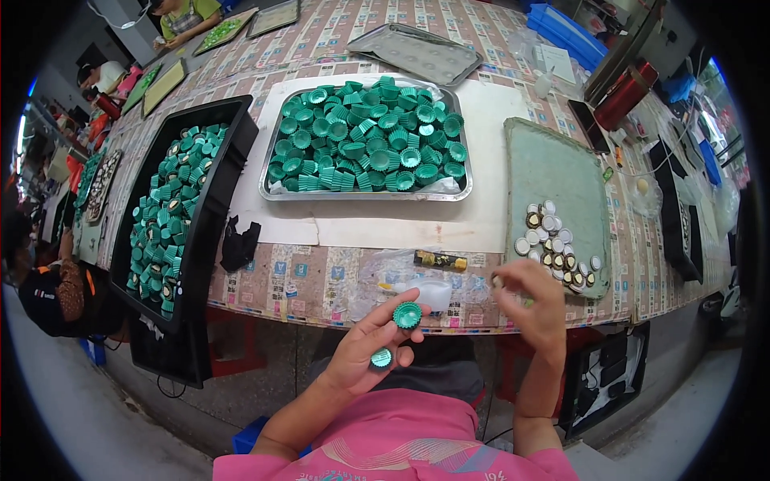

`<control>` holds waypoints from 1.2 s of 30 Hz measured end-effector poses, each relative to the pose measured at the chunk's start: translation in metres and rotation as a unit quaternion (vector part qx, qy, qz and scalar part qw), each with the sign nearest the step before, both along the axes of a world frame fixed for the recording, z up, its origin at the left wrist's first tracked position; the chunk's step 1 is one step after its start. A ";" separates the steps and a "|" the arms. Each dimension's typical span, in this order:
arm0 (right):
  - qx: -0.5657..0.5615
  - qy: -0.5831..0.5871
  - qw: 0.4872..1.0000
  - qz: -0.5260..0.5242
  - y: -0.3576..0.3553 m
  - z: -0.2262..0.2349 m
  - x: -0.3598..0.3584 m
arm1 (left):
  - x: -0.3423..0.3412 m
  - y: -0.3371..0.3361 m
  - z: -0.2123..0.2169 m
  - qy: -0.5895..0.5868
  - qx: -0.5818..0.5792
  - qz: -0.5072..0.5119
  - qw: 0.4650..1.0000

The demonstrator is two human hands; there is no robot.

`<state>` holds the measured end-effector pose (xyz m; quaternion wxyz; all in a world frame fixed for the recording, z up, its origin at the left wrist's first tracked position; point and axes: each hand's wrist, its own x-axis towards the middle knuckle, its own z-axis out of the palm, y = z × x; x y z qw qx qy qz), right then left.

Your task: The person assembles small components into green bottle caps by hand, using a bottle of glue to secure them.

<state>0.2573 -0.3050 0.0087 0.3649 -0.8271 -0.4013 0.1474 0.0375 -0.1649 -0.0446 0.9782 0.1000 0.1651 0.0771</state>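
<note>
My left hand (353,357) is closed around two green fluted cups. One fluted cup (407,315) is pinched between thumb and fingers with its open side up; the other cup (380,357) lies against the palm. To the right, my right hand (536,305) pinches a small round disc (497,280), partly hidden by the fingertips. It hovers just left of a pile of white, gold and dark discs (553,240) on a pale green tray (553,160). Beyond my hands, a metal tray (361,196) is heaped with empty-looking green cups (369,136).
A black bin (227,172) at left holds green cups, some with gold discs. Near the front edge lie a black cloth (239,243), a gold-and-black cylinder (439,260) and a white plastic bottle (434,295). A red flask (626,96) stands far right. Other people sit at left.
</note>
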 end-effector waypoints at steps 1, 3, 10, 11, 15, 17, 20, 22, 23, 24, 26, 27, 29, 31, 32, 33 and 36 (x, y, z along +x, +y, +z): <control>0.029 0.039 0.998 0.039 0.005 0.003 -0.013 | 0.001 0.000 0.000 0.017 0.033 -0.004 0.999; 0.058 0.081 0.992 0.077 0.013 0.002 -0.035 | 0.004 -0.003 0.000 0.037 0.067 -0.009 0.997; 0.115 0.004 0.987 0.109 0.031 -0.011 -0.081 | -0.006 0.000 0.000 0.061 0.115 -0.022 0.991; 0.117 0.002 0.987 0.110 0.033 -0.012 -0.083 | -0.008 0.000 -0.001 0.066 0.143 -0.027 0.987; 0.111 -0.021 0.985 0.127 0.038 -0.016 -0.089 | -0.016 0.004 -0.004 0.072 0.163 -0.024 0.984; 0.115 -0.032 0.984 0.131 0.040 -0.016 -0.092 | -0.019 0.006 -0.006 0.068 0.170 -0.025 0.983; 0.120 -0.045 0.983 0.133 0.040 -0.019 -0.092 | -0.019 0.007 -0.008 0.074 0.189 -0.028 0.979; 0.122 -0.047 0.982 0.133 0.039 -0.022 -0.090 | -0.018 0.006 -0.008 0.080 0.209 -0.024 0.974; 0.129 -0.047 0.981 0.135 0.039 -0.023 -0.089 | -0.017 0.005 -0.007 0.087 0.230 -0.020 0.969; 0.137 -0.047 0.980 0.138 0.038 -0.024 -0.087 | -0.016 0.005 -0.006 0.087 0.230 -0.020 0.969; 0.138 -0.047 0.979 0.143 0.036 -0.025 -0.084 | -0.013 0.004 -0.004 0.091 0.261 -0.016 0.961; 0.139 -0.046 0.978 0.149 0.035 -0.025 -0.083 | -0.012 0.003 -0.001 0.091 0.261 -0.016 0.961; 0.141 -0.046 0.977 0.153 0.033 -0.025 -0.082 | -0.009 0.001 0.004 0.099 0.276 -0.017 0.956; 0.143 -0.045 0.976 0.158 0.033 -0.024 -0.082 | -0.008 -0.001 0.004 0.117 0.269 -0.028 0.955; 0.145 -0.031 0.975 0.166 0.033 -0.022 -0.083 | -0.008 -0.002 0.004 0.136 0.262 -0.038 0.955; 0.146 -0.017 0.974 0.174 0.033 -0.020 -0.083 | -0.009 -0.003 0.003 0.137 0.263 -0.037 0.954; 0.156 -0.021 0.974 0.165 0.030 -0.019 -0.086 | -0.012 -0.002 0.002 0.134 0.276 -0.021 0.952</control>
